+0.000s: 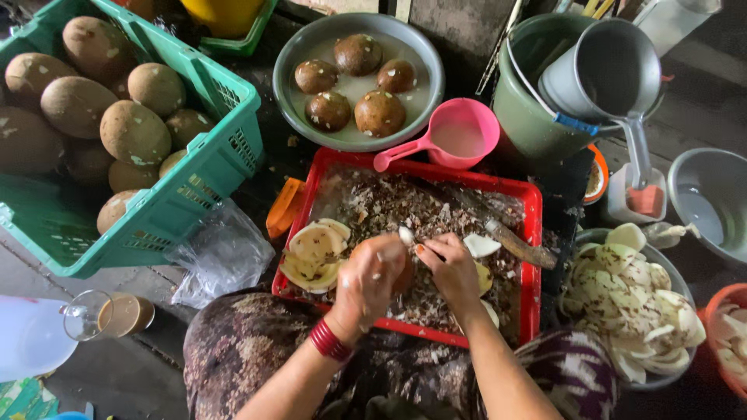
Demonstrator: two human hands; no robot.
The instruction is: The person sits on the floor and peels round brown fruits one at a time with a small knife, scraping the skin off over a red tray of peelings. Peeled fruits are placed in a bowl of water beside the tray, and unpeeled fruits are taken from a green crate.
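My left hand [371, 278] is closed around a round brown fruit [403, 274] over the red tray [531, 233]. My right hand [450, 268] meets it from the right, fingers pinched at the fruit's top where a small white piece [406, 235] shows. The tray is covered with brown peelings, and a stack of pale cut shells [315, 253] sits at its left. A knife with a brown handle [520, 245] lies on the tray to the right of my hands. A red bangle [329, 341] circles my left wrist.
A green crate [210, 167] of large brown fruits stands at the left. A grey bowl [299, 47] with several fruits in water is behind the tray, beside a pink scoop [459, 138]. At right are a green bucket [525, 117] and a bowl of white slices [634, 299].
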